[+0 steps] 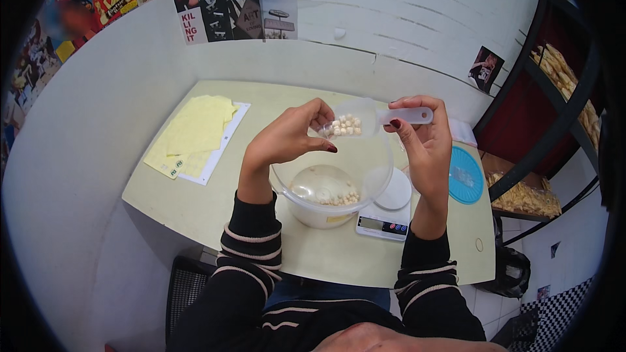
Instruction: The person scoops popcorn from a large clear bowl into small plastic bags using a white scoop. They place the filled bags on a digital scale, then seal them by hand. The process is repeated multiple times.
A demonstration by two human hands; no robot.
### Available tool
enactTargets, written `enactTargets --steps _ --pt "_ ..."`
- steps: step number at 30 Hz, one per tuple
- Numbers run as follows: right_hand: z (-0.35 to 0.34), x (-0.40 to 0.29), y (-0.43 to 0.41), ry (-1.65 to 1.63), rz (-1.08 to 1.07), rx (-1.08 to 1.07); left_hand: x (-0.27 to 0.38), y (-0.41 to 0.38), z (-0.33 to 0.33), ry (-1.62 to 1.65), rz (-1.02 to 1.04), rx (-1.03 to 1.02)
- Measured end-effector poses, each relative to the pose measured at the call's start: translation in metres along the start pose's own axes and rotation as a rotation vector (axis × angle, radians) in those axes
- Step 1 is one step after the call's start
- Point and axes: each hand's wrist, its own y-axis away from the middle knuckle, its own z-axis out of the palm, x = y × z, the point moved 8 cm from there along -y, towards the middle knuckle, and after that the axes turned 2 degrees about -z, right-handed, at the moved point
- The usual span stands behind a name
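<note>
My right hand (424, 144) grips the handle of a translucent plastic scoop (369, 107) at chest height. Several small cream-coloured pieces (347, 125) lie near the scoop's left end. Around that end, my left hand (288, 132) holds what looks like a small clear plastic bag (326, 130), its outline hard to make out. Its thumb is stretched out below, and its fingers curl above. Below both hands stands a large translucent plastic tub (318, 217), with more cream pieces (342, 199) in its bottom.
A white digital kitchen scale (384, 222) sits right of the tub. Farther right lies a blue lid (467, 188) with clear plastic on it. Yellow sheets (195, 127) rest at the left over white paper. A dark rack (562, 117) with bagged snacks (525, 195) borders the table's right side.
</note>
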Motion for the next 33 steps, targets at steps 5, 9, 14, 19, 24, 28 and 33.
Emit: enactTargets --steps 5,9,14,19,24,28,33 --pt "-0.002 0.000 -0.001 0.012 -0.011 0.003 0.001 -0.002 -0.001 -0.048 0.010 -0.001" --pt "-0.001 -0.002 0.001 0.018 -0.025 0.003 0.003 -0.001 0.000 -0.051 0.030 0.001" --pt "0.001 -0.004 0.003 0.006 -0.053 -0.019 0.002 -0.003 0.002 -0.031 0.030 -0.021" --pt "0.006 -0.010 0.002 0.013 -0.087 -0.061 0.005 -0.001 -0.001 -0.019 0.081 0.025" --pt "0.007 -0.011 0.004 -0.015 -0.131 -0.030 0.002 -0.002 0.003 0.074 0.045 -0.019" --pt "0.010 -0.013 0.003 0.088 -0.172 -0.132 0.000 -0.002 0.005 0.068 -0.033 -0.065" --pt "0.008 -0.020 0.005 0.085 -0.207 -0.095 0.001 -0.002 0.005 0.071 -0.018 -0.069"
